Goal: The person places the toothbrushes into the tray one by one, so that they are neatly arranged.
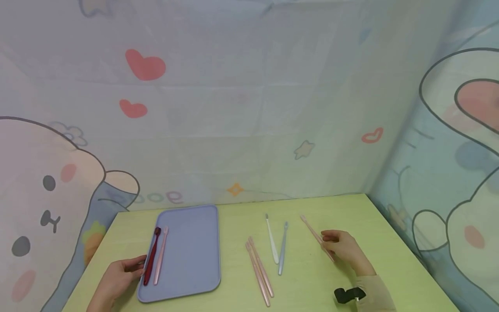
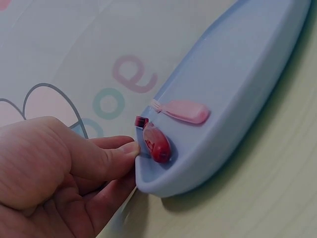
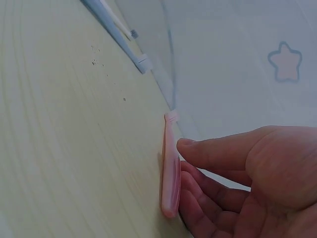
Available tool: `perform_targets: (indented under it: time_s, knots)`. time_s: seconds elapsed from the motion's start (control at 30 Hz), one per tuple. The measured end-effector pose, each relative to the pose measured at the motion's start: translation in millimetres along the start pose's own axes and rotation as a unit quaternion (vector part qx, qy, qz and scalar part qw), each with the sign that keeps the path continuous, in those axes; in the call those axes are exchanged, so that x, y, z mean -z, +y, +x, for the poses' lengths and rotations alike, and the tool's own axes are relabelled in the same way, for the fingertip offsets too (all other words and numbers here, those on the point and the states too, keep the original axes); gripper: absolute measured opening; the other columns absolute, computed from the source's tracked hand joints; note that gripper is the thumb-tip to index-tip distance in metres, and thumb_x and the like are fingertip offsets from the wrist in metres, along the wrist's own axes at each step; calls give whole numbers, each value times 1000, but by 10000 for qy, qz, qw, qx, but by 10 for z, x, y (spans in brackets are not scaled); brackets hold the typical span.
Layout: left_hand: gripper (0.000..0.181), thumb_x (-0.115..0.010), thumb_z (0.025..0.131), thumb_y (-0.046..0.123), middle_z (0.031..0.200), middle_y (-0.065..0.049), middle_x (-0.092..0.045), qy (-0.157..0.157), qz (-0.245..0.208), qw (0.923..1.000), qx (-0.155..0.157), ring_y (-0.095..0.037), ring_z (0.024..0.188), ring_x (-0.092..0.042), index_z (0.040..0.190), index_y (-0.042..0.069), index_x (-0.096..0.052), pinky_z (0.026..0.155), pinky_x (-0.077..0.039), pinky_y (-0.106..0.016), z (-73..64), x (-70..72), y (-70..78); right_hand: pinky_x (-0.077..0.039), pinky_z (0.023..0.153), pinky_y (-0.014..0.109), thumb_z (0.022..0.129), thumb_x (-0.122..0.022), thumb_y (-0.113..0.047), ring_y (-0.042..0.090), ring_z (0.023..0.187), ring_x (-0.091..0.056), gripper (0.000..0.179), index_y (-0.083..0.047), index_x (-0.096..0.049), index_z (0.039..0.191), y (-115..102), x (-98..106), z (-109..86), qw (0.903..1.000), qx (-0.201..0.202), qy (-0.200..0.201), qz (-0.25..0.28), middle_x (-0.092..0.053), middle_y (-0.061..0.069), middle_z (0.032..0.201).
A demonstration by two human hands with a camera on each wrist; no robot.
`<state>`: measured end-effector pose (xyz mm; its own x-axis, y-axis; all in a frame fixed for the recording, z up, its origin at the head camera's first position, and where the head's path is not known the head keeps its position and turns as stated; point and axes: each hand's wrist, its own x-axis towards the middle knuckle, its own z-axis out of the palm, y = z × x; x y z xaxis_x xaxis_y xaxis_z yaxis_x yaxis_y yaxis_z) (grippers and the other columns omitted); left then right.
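Observation:
My left hand [image 1: 117, 277] grips the left edge of a blue-purple tray [image 1: 191, 251], thumb at the rim and fingers behind it in the left wrist view. Inside the tray, near that edge, lie a dark red toothbrush [image 1: 151, 258] and a pink toothbrush [image 1: 161, 256] side by side. On the table at the right, my right hand [image 1: 345, 249] is beside another pink toothbrush [image 3: 170, 173]. Its fingers are right at the handle's side, while the thumb stands apart from the brush in the right wrist view.
Between the tray and my right hand, two pink toothbrushes [image 1: 257, 274] lie together on the yellow-green table [image 1: 312, 290]. A white toothbrush [image 1: 272, 239] and a blue toothbrush [image 1: 283, 249] lie just right of them. A printed cloth [image 1: 241, 108] hangs behind the table.

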<state>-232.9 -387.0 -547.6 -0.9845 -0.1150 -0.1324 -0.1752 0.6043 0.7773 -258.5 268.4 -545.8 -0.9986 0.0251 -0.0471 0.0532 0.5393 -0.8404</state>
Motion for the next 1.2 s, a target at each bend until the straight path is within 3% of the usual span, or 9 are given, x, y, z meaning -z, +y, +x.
perform_targets:
  time_s: [0.13,0.27,0.33,0.47,0.8,0.93,1.03,1.13,1.2]
  knots:
    - [46,-77,95,2,113,-18,-79,-29,-17,10000,21,-29,112,-70,138,-9,-66,88,-53,-31,0,-1,-7,-55,79,29,96,-75,-4,30,105,-70,41,12,-67,133,4,-3,-6,9999,61,45,-151,-75,19,115]
    - [47,-78,95,2,113,-19,-78,-56,-41,10000,-40,-32,114,-69,138,-10,-65,87,-52,-28,-7,3,7,-55,78,29,96,-76,-4,29,103,-70,40,12,-67,132,27,-11,2,9998,82,65,-172,-75,19,114]
    - [47,-77,95,2,114,-18,-78,-36,-29,10000,-17,-29,113,-69,139,-9,-65,81,-48,-20,-6,1,17,-55,78,29,96,-76,-4,28,103,-70,40,12,-68,132,42,-14,8,9997,82,71,-198,-75,18,114]
    - [47,-77,95,1,114,-19,-78,-38,-44,10000,-35,-27,111,-69,139,-9,-65,78,-47,-17,-6,2,14,-55,79,30,96,-77,-4,27,101,-70,39,11,-69,131,49,-14,10,9994,97,79,-320,-76,17,113]
    - [47,-78,94,2,112,-17,-79,-22,-43,10000,12,-24,108,-70,139,-8,-65,88,-52,-30,24,-3,-16,-56,79,33,93,-78,-3,31,104,-71,40,9,-70,130,18,-18,-1,9986,45,131,-505,-75,17,115]
    - [47,-78,94,3,112,-17,-79,-15,2,10000,23,-23,107,-70,138,-8,-66,85,-52,-28,22,1,-8,-56,79,34,91,-79,-3,32,104,-72,42,9,-70,130,8,-24,-1,9984,81,139,-547,-76,18,116]
    - [46,-77,95,2,113,-18,-78,2,-15,10000,31,-28,110,-70,139,-9,-65,94,-53,-37,21,-7,2,-56,79,34,90,-80,-3,32,103,-72,42,8,-71,130,4,-28,1,9982,120,144,-568,-76,18,115]
    - [46,-77,95,1,114,-20,-78,-6,-77,9999,74,-35,115,-68,139,-10,-64,102,-49,-56,20,-15,4,-56,78,34,89,-81,-4,30,102,-73,42,8,-71,129,8,-34,0,9980,138,129,-610,-76,17,114]
    - [46,-77,96,2,115,-21,-78,-32,-126,9999,99,-38,117,-67,139,-10,-64,103,-48,-59,19,-16,-1,-56,79,34,89,-81,-5,30,102,-73,42,7,-72,128,14,-38,3,9978,134,114,-638,-77,15,113]
